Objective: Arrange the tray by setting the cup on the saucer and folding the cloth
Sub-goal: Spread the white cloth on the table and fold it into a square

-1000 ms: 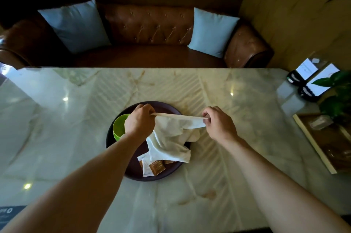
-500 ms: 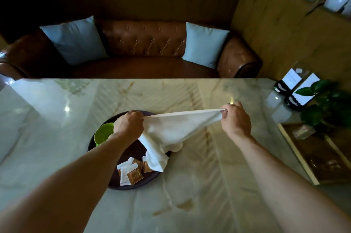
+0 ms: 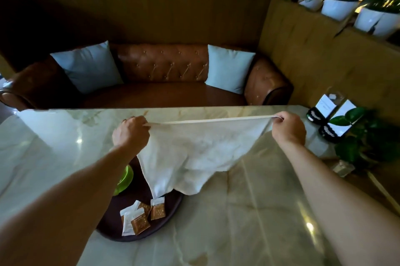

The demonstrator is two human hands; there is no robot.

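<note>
Cloth (image 3: 201, 148) hangs over a marble table (image 3: 249, 211) before a leather sofa (image 3: 162, 64).

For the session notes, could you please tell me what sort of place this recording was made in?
Probably a café or restaurant booth. A tufted brown leather sofa with pale blue cushions faces a marble table, small card stands sit at its edge, and the serving tray carries sachets.
</note>
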